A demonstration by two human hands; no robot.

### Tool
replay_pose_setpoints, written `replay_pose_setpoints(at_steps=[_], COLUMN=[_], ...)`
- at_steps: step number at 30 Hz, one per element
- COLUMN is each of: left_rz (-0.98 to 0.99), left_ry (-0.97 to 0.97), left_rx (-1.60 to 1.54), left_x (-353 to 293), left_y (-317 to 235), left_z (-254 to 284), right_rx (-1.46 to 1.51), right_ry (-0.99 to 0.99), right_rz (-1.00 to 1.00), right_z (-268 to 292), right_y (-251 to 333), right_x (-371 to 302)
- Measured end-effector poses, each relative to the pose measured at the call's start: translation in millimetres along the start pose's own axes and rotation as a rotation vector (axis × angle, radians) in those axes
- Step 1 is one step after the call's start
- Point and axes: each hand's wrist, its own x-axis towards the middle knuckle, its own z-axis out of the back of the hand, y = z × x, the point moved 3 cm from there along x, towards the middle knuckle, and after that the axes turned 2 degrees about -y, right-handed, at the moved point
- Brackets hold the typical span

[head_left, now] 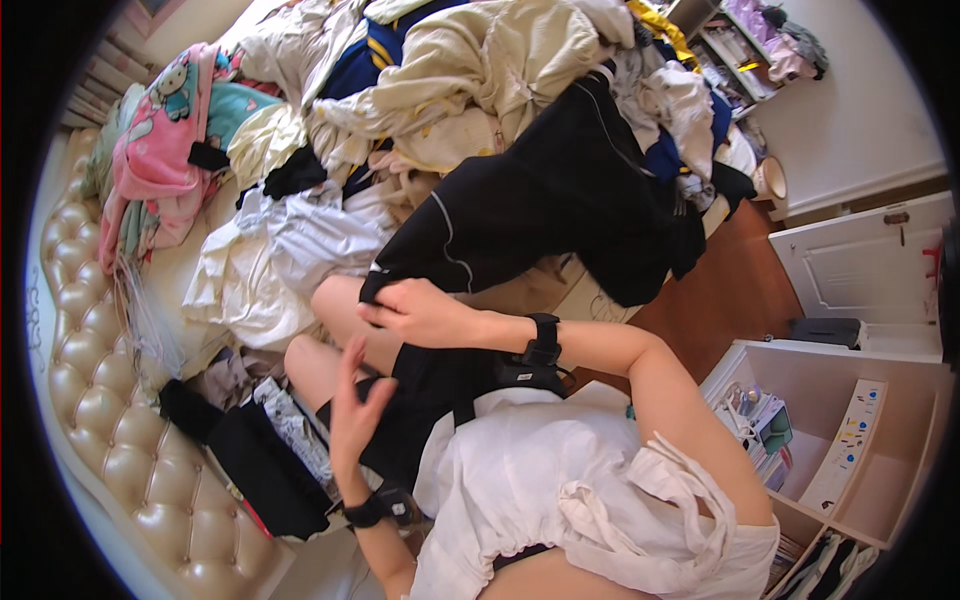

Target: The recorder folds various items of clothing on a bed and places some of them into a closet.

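In the head view, the black garment point(540, 200) lies up and to the right of the right hand point(405, 308), running away from it over the clothes heap point(455, 65) on the bed point(178, 288). The right hand is plainly the nearer one: its fingers are bent closed around the garment's near, narrow end, just above the person's bare knee point(340, 310). How firm that grip is, and whether the thumb lies under the cloth, I cannot tell.

The left hand point(358, 408) sits below and to the left of the right one, close by but apart from the cloth. Its grip is spread, thumb well away from the fingers, with nothing in it; it hovers near the other knee, over the dark shorts point(415, 400).

The garment's long axis slants from the right hand up toward the upper right, narrow end pointing back at the person, and a thin pale piping line point(452, 240) crosses it near that end. Further off it broadens, with one part reaching up into the heap and another drooping down and right toward the wooden floor point(715, 305), at the bed's edge. Whether the held end is a cuff or another opening is unclear.
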Motion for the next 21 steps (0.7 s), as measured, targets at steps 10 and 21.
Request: replay_pose_setpoints(at_steps=[10,21], left_rz=[0.099,0.189], left_ry=[0.073,-0.146], left_rx=[-0.208,-0.930], left_x=[3,13], left_y=[-2,12], left_z=[-53,-44], right_rx=[0.545,0.961], right_ry=[0.317,0.453], right_rz=[0.013,0.053], right_z=[-49,-5], right_y=[114,195], right_x=[-6,34])
